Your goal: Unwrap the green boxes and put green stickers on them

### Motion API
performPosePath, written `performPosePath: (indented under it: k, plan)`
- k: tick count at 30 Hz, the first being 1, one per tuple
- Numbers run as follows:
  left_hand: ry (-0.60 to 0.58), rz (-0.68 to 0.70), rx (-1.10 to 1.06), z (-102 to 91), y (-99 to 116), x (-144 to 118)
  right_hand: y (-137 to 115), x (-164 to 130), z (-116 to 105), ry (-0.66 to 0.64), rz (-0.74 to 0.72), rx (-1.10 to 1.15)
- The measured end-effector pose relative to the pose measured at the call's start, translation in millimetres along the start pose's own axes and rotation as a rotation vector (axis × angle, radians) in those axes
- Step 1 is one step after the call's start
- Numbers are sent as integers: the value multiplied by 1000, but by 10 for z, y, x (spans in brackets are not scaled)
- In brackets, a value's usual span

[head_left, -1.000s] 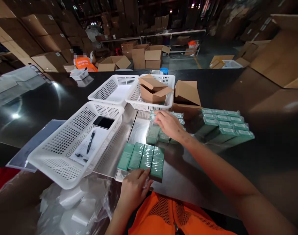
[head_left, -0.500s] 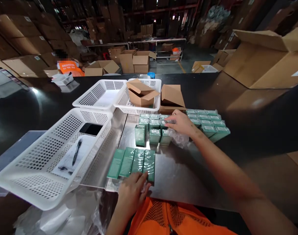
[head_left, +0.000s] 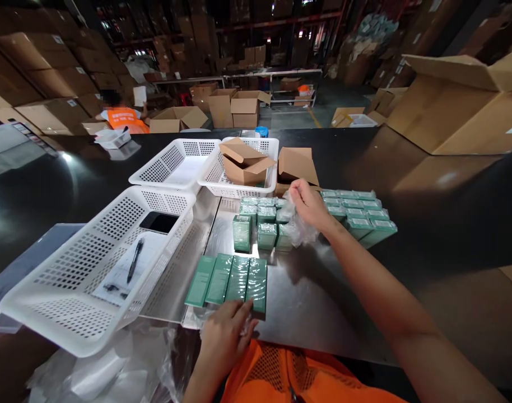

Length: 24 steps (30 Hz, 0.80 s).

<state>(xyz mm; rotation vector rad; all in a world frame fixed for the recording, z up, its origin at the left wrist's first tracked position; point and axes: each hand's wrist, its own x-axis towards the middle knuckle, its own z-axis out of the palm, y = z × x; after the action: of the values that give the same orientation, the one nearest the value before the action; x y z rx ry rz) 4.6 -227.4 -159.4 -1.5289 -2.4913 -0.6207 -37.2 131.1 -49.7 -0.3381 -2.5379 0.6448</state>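
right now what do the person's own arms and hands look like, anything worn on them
Both are bare: no gloves, sleeves, watch or rings show on the left hand or the right hand. The right forearm is uncovered along its whole visible length. At the bottom edge, an orange mesh vest with small perforations covers the chest.

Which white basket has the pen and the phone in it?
The nearest, biggest basket, left of the flat green boxes. It holds a pen and phone; of the far two, one holds cardboard.
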Motion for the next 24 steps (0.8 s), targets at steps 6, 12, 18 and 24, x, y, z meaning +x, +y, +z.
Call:
performPosePath:
  k: [6, 12, 18, 24]
  plan:
    - [3, -2, -1, -21, 23, 6, 58, 116, 156, -89, 51, -182]
    - [14, -6, -6, -6, 1, -38, 43, 99, 173, -20, 31, -199]
    - [13, -4, -7, 6, -6, -26, -85, 190, 125, -28, -41, -119]
    - [58, 21, 8, 58, 16, -56, -193, 300, 318, -188, -94, -104]
